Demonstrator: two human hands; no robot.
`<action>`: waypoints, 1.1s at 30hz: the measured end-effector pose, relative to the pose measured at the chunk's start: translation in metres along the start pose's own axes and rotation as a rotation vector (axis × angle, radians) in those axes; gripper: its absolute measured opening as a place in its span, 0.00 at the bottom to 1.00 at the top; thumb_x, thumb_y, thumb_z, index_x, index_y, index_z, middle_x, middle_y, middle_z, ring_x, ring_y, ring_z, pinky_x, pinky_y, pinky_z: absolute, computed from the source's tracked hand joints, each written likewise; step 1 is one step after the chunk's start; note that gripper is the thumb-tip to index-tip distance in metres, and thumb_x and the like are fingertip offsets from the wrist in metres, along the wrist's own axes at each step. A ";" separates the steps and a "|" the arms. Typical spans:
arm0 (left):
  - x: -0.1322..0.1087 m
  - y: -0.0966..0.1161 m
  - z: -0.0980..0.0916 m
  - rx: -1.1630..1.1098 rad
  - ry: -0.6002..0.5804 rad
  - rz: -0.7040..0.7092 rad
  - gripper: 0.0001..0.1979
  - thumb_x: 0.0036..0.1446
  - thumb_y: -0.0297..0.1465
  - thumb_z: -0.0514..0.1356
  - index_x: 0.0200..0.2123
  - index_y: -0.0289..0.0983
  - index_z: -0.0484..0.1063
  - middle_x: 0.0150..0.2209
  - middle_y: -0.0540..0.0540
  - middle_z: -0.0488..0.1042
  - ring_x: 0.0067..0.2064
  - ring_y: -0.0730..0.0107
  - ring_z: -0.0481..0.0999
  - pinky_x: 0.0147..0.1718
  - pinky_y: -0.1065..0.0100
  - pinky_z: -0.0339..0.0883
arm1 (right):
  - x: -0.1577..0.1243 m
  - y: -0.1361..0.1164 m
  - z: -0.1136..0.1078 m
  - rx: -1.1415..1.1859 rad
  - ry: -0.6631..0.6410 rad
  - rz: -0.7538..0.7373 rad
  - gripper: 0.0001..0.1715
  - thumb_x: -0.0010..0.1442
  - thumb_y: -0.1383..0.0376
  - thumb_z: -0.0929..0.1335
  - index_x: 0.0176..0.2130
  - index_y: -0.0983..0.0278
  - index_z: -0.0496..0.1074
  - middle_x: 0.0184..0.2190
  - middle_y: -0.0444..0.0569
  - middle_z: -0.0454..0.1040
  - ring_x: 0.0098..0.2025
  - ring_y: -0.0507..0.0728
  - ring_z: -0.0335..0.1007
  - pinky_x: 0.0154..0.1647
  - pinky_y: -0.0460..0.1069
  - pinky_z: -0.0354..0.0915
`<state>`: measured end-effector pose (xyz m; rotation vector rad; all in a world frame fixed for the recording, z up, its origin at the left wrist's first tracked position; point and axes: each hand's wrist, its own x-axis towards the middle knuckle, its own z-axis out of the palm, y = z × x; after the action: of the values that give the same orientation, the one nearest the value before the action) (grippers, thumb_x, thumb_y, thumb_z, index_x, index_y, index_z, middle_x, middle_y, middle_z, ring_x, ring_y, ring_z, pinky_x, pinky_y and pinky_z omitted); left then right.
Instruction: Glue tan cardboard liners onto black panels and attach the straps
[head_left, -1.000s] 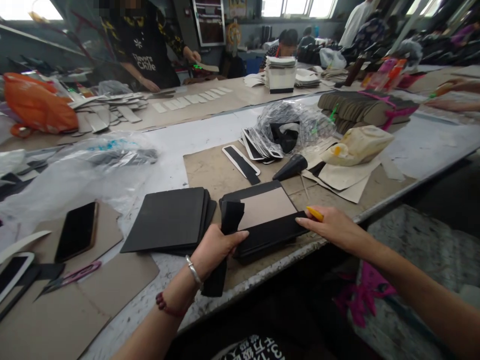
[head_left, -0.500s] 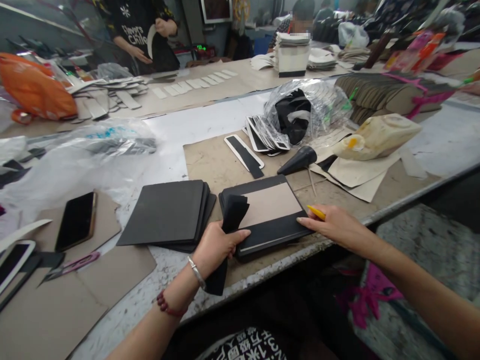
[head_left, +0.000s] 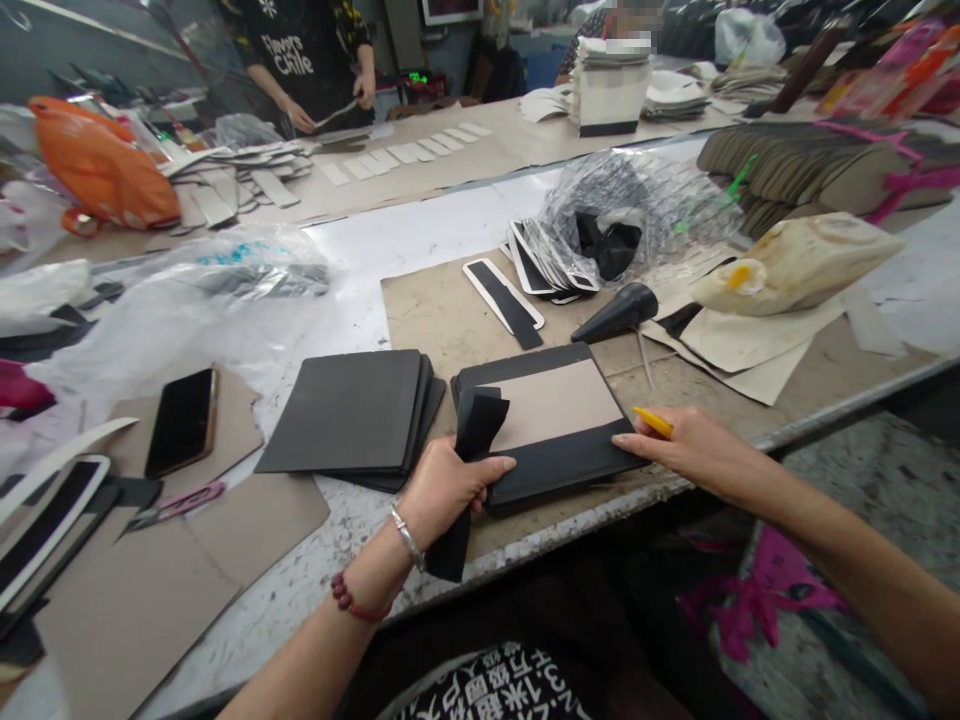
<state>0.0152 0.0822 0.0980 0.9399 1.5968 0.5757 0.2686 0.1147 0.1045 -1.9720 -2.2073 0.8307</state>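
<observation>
Busy surface point(head_left: 346, 322) here: dark stack point(head_left: 349, 415) left, black-and-beige panel point(head_left: 562, 400) just beside it, near the front edge! Left hand point(head_left: 442, 490): grip tight on black strips point(head_left: 484, 418), thumb on panel; right hand point(head_left: 690, 447): grip round a yellow tool point(head_left: 654, 422).

Black strips point(head_left: 480, 425) in left grip point(head_left: 448, 482), black-edged panel point(head_left: 562, 400)
</observation>
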 end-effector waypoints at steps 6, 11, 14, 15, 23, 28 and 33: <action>0.000 -0.001 0.000 0.008 0.019 -0.005 0.16 0.45 0.28 0.66 0.15 0.35 0.61 0.08 0.55 0.62 0.12 0.80 0.60 0.12 0.76 0.54 | 0.001 0.005 0.003 -0.049 0.012 -0.003 0.18 0.51 0.53 0.64 0.19 0.60 0.57 0.16 0.43 0.61 0.21 0.54 0.59 0.25 0.48 0.51; 0.001 -0.005 0.001 -0.031 0.007 -0.001 0.16 0.45 0.29 0.67 0.16 0.35 0.61 0.09 0.55 0.62 0.12 0.80 0.60 0.12 0.77 0.53 | 0.002 0.009 0.006 -0.054 0.030 -0.021 0.19 0.52 0.52 0.64 0.19 0.60 0.58 0.15 0.43 0.62 0.20 0.54 0.58 0.24 0.48 0.51; 0.000 -0.004 0.002 -0.033 0.016 0.000 0.15 0.45 0.28 0.66 0.17 0.35 0.61 0.09 0.55 0.62 0.12 0.80 0.60 0.12 0.77 0.54 | 0.001 0.006 0.005 -0.057 0.026 -0.014 0.19 0.52 0.53 0.64 0.18 0.60 0.57 0.15 0.43 0.61 0.20 0.54 0.59 0.24 0.48 0.52; -0.001 -0.004 0.002 -0.028 0.021 0.001 0.15 0.45 0.28 0.66 0.17 0.35 0.62 0.09 0.55 0.62 0.12 0.80 0.60 0.12 0.77 0.54 | 0.001 0.005 0.004 -0.056 0.019 -0.010 0.19 0.52 0.53 0.64 0.18 0.60 0.57 0.15 0.43 0.61 0.20 0.54 0.59 0.24 0.48 0.52; -0.001 -0.006 0.002 0.034 0.035 0.023 0.14 0.43 0.32 0.67 0.18 0.35 0.63 0.10 0.54 0.64 0.13 0.77 0.62 0.13 0.74 0.55 | 0.000 0.009 0.004 -0.025 -0.012 -0.018 0.20 0.54 0.52 0.64 0.21 0.61 0.58 0.19 0.43 0.64 0.24 0.54 0.61 0.25 0.47 0.52; 0.001 -0.008 0.002 0.060 0.056 0.047 0.15 0.41 0.34 0.67 0.17 0.36 0.62 0.10 0.54 0.64 0.14 0.77 0.61 0.14 0.74 0.55 | -0.001 0.008 0.004 -0.055 -0.022 -0.005 0.19 0.55 0.53 0.64 0.22 0.62 0.59 0.20 0.44 0.66 0.25 0.54 0.61 0.25 0.47 0.51; -0.003 -0.005 0.002 0.067 0.060 0.047 0.17 0.38 0.38 0.67 0.15 0.37 0.62 0.10 0.52 0.64 0.14 0.75 0.62 0.15 0.72 0.56 | -0.002 0.007 0.003 -0.054 -0.048 0.020 0.18 0.56 0.54 0.64 0.23 0.63 0.61 0.22 0.45 0.68 0.26 0.54 0.62 0.27 0.46 0.51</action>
<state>0.0162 0.0767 0.0950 1.0207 1.6594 0.5908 0.2739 0.1126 0.0999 -2.0224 -2.2636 0.8379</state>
